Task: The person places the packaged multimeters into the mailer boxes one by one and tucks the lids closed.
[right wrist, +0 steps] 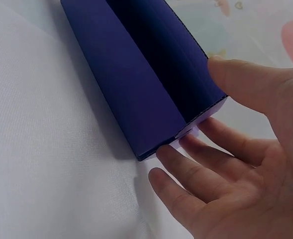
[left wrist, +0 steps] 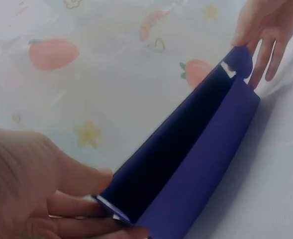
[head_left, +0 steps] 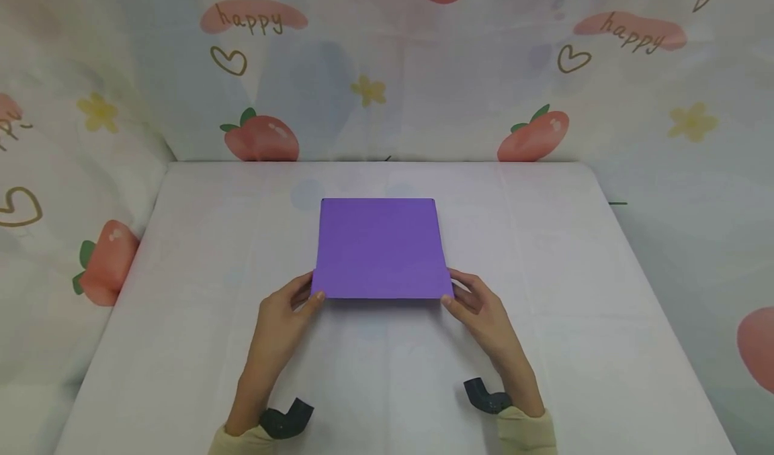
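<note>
head view: left hand [head_left: 284,314] and right hand [head_left: 480,307] each pinch the purple paper's [head_left: 379,246] near corners.

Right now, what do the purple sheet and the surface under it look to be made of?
The purple sheet looks like thin matte paper: it bends in a smooth curve where both hands lift its near edge, with no gloss. The table cover looks like white woven cloth, with fine weave visible in the right wrist view.
</note>
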### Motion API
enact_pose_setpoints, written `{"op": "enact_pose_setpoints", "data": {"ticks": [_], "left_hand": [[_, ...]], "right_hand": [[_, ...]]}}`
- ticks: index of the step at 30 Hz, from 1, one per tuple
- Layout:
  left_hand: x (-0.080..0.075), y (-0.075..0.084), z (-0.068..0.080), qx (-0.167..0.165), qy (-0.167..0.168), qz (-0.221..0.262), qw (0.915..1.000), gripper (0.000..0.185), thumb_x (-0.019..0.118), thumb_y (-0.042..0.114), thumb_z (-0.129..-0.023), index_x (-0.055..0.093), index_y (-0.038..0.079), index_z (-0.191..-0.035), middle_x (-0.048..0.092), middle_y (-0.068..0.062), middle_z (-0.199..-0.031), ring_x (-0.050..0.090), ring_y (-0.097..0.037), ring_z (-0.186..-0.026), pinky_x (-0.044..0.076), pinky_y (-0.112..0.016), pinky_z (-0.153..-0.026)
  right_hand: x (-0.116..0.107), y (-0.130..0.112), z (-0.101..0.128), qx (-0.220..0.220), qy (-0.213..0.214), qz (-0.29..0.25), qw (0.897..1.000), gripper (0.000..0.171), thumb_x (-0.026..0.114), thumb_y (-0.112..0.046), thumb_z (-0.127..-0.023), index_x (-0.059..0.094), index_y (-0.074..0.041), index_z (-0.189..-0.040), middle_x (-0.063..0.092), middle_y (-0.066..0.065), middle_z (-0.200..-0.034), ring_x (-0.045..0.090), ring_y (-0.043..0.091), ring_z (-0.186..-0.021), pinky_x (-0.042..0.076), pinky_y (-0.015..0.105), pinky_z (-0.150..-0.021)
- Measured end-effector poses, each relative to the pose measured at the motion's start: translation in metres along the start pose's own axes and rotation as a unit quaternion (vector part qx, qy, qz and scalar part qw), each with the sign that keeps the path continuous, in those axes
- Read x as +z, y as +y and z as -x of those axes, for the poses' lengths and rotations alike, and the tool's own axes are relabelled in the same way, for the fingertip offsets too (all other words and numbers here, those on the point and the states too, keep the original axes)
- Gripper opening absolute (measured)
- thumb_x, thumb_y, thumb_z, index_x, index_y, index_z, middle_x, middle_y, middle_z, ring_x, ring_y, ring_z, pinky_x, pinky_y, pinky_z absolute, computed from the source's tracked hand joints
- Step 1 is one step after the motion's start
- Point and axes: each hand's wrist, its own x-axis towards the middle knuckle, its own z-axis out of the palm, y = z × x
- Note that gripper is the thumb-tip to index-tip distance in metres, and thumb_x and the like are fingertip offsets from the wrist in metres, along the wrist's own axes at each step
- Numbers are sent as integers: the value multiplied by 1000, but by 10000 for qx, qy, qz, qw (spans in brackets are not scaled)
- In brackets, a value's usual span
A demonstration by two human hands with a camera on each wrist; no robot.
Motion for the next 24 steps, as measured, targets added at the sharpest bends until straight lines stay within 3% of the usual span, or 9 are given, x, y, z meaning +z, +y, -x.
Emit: {"op": "enact_pose_setpoints", "data": {"ticks": [4, 11, 15, 21, 24], "left_hand": [[-1, 5, 3, 29, -75, -295, 9995, 56, 66, 23, -103, 51, 1, -152, 61, -18, -148, 61, -36, -137, 46, -53, -115], [-6, 0, 5, 508, -357, -693, 9957, 61, 70, 21, -100, 47, 4, -155, 61, -15, -149, 53, -34, -145, 41, -57, -119], [-6, -6, 4, 658, -306, -751, 9945, 62, 73, 23, -98, 50, 5, -153, 62, -14, -148, 54, -35, -143, 43, -57, -117], [-5, -10, 3, 803, -249, -725, 9938, 62, 74, 29, -97, 52, 7, -151, 65, -12, -145, 58, -34, -139, 46, -55, -114], [-3, -12, 2, 900, -115, -774, 9929, 60, 76, 25, -96, 55, 6, -149, 67, -13, -142, 60, -35, -136, 48, -55, -112]], "right_hand": [[1, 0, -1, -17, -4, -37, 10000, 55, 72, -22, -100, 51, -10, -149, 43, 16, -164, 48, 38, -147, 50, 41, -110], [0, 2, -2, -10, -26, -9, 10000, 56, 72, -25, -100, 51, -12, -149, 43, 14, -164, 49, 37, -148, 50, 41, -110], [0, 3, -2, 7, -37, 36, 10000, 55, 72, -24, -99, 51, -13, -149, 44, 13, -164, 49, 36, -148, 49, 41, -112], [0, 2, -2, -18, 10, 52, 10000, 55, 73, -20, -99, 52, -12, -149, 45, 13, -163, 49, 36, -148, 48, 24, -109], [1, 2, -1, -27, 34, 35, 10000, 54, 72, -18, -99, 52, -11, -149, 45, 13, -163, 49, 37, -147, 49, 27, -109]]}}
